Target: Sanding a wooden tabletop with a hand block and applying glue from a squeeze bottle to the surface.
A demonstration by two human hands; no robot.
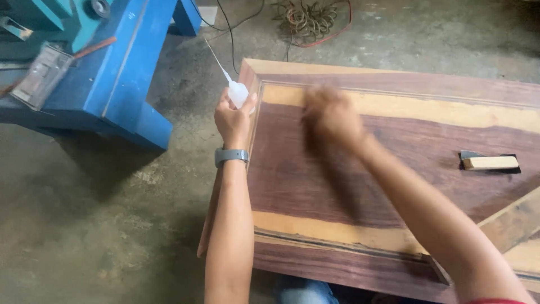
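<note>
The fingers [228, 115] of the left hand [232, 121] are wrapped around a small white squeeze bottle [238, 93] with a long thin nozzle, held at the near corner of the panel. Whether the right hand [331, 115] grips anything I cannot tell; it is smeared by motion low over the surface. The large dark wood panel [394, 169] with pale streaks looks dry, so the work seems at an early stage. A blue machine stand [121, 73] sits on the concrete floor [84, 225]. A small sanding block [489, 162] lies on the panel, well apart.
</note>
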